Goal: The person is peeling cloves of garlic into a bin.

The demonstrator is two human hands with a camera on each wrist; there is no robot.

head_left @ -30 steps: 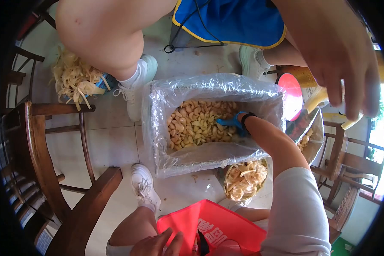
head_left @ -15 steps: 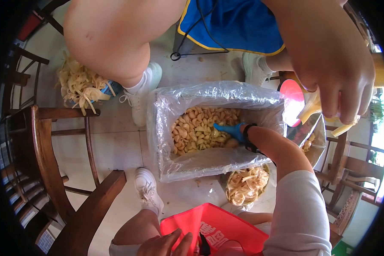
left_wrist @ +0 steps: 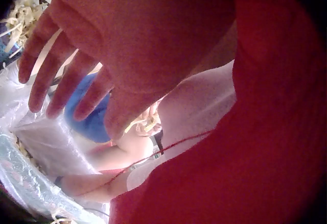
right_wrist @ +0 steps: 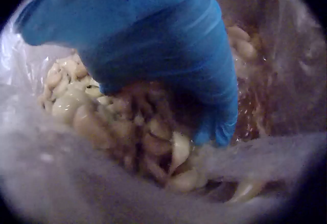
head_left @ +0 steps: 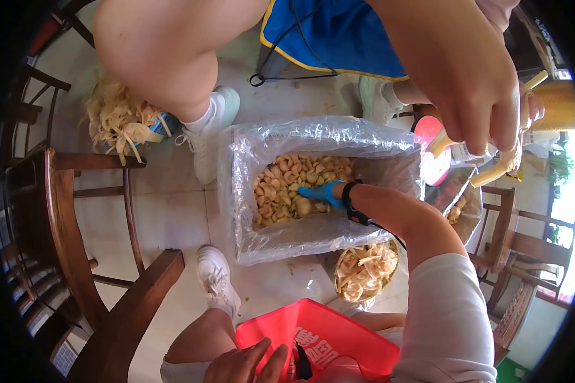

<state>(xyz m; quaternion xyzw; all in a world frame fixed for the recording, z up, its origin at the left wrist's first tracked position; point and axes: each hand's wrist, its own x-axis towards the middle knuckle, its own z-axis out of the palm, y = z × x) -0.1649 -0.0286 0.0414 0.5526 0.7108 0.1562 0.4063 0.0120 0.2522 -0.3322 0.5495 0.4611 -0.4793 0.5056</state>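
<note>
A plastic-lined bin (head_left: pixel 326 236) in the middle of the head view holds a heap of pale garlic-like cloves (head_left: pixel 278 182). My right hand (head_left: pixel 326 193), in a blue glove, reaches down among them, with fingers extended. In the right wrist view its gloved fingers (right_wrist: pixel 219 122) point down into wet cloves (right_wrist: pixel 92 124), and the fingertips press in close to the plastic liner. My left hand (head_left: pixel 246 365), bare, rests low near my thigh beside a red plastic apron (head_left: pixel 338 335). Its fingers (left_wrist: pixel 66 81) are spread in the left wrist view, holding nothing.
Another person's hand (head_left: pixel 479 115) at upper right pinches a pale strip (head_left: pixel 501 169). A bowl of pale peelings (head_left: pixel 367 271) stands beside the bin, another heap of peelings (head_left: pixel 124 121) at left. A wooden chair (head_left: pixel 76 236) is at left; a bag (head_left: pixel 463 198) adjoins the bin.
My gloved right hand has moved left through the cloves, from the bin's right part toward its middle. The other person's hand has shifted left. My left hand stays low.
</note>
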